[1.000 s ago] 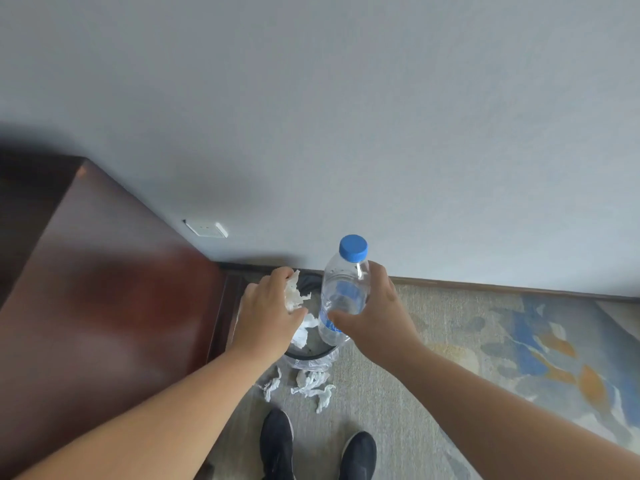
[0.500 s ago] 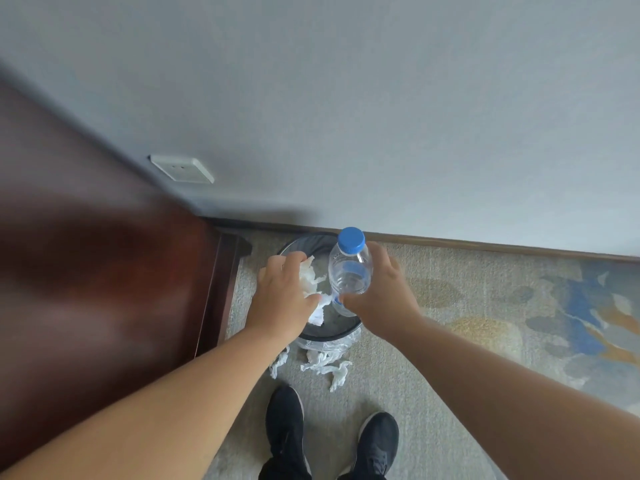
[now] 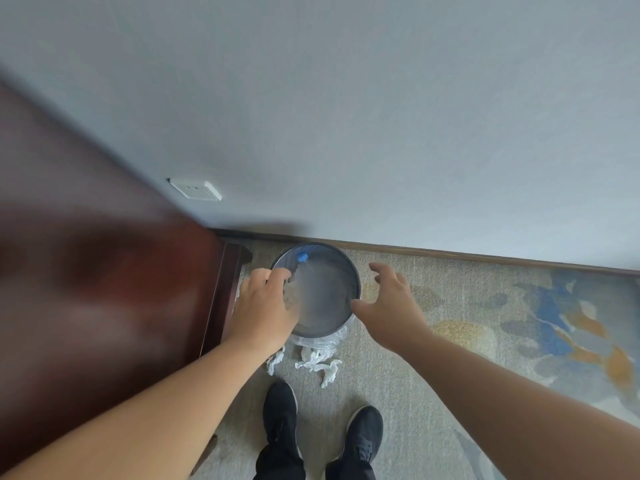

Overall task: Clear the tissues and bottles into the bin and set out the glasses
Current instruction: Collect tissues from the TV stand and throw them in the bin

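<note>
A round dark bin [image 3: 357, 289] stands on the carpet against the wall. Inside it lies a clear water bottle [image 3: 303, 257], its blue cap toward the far rim and its body blurred. A pale blur of tissue [image 3: 293, 295] shows inside the bin just beside my left fingers. My left hand [image 3: 265, 306] hangs over the bin's left rim with loosely bent fingers and nothing gripped. To the right of the bin, my right hand [image 3: 388, 304] hovers with fingers spread and empty.
Dark wooden furniture [image 3: 104, 306] stands close on the left of the bin. White crumpled scraps [image 3: 318, 363] lie on the carpet in front of the bin, by my black shoes [image 3: 280, 410]. A wall socket [image 3: 195, 190] sits above. Patterned carpet [image 3: 554, 323] stretches right.
My right hand let go of the bottle, which now lies in the bin, and pulled away to the right. The tissue left my left hand and dropped into the bin.
</note>
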`<state>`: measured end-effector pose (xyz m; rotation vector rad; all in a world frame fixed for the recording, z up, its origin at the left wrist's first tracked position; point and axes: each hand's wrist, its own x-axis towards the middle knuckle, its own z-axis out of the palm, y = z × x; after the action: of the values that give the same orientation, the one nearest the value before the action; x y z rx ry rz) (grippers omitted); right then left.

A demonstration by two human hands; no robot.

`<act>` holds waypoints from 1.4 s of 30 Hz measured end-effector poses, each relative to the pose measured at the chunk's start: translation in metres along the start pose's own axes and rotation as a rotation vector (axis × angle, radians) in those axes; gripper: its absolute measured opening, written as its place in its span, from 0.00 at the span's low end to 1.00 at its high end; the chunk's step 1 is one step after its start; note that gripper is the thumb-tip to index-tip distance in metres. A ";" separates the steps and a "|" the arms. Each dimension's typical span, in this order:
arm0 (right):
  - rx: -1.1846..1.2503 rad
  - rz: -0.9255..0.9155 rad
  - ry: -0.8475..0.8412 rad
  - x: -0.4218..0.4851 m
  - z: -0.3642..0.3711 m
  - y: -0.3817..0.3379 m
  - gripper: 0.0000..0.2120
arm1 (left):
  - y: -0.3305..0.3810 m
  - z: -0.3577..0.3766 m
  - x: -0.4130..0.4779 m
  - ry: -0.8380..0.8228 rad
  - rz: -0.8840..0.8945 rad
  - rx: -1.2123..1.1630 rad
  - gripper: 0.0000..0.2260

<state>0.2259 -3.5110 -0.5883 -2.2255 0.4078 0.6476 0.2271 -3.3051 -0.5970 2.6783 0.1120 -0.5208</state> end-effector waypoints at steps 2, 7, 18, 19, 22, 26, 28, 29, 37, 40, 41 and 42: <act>-0.025 -0.026 -0.009 -0.018 -0.012 -0.007 0.28 | 0.008 -0.012 -0.018 -0.002 0.002 -0.018 0.21; -0.066 -0.074 -0.033 -0.063 -0.030 -0.019 0.24 | 0.017 -0.037 -0.060 0.025 -0.029 -0.028 0.21; -0.054 0.001 0.038 -0.147 0.016 0.001 0.23 | -0.031 -0.034 -0.130 -0.039 0.013 -0.057 0.21; -0.055 0.010 0.045 -0.153 0.026 0.006 0.22 | -0.040 -0.029 -0.135 -0.046 0.017 -0.055 0.21; -0.050 0.025 0.057 -0.168 0.058 0.023 0.22 | -0.066 -0.010 -0.149 -0.071 0.029 -0.055 0.21; -0.049 0.036 0.051 -0.170 0.100 0.050 0.22 | -0.097 0.026 -0.158 -0.098 0.023 -0.063 0.21; -0.075 0.042 0.052 -0.162 0.119 0.067 0.23 | -0.112 0.050 -0.158 -0.102 0.023 -0.072 0.21; -0.088 0.043 0.051 -0.154 0.129 0.077 0.23 | -0.120 0.065 -0.156 -0.104 0.021 -0.071 0.21; -0.159 0.021 0.053 -0.076 0.205 0.175 0.22 | -0.177 0.199 -0.120 -0.110 -0.032 -0.047 0.21; -0.161 -0.001 0.049 -0.047 0.232 0.201 0.22 | -0.192 0.242 -0.100 -0.092 -0.027 -0.039 0.21; -0.157 -0.009 0.051 -0.038 0.241 0.208 0.22 | -0.197 0.254 -0.093 -0.088 -0.022 -0.037 0.20; -0.156 -0.017 0.052 -0.029 0.250 0.215 0.22 | -0.201 0.267 -0.085 -0.081 -0.015 -0.033 0.20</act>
<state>0.0199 -3.4613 -0.8429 -2.3953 0.3752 0.6325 0.0265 -3.2298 -0.8672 2.6222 0.1163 -0.6255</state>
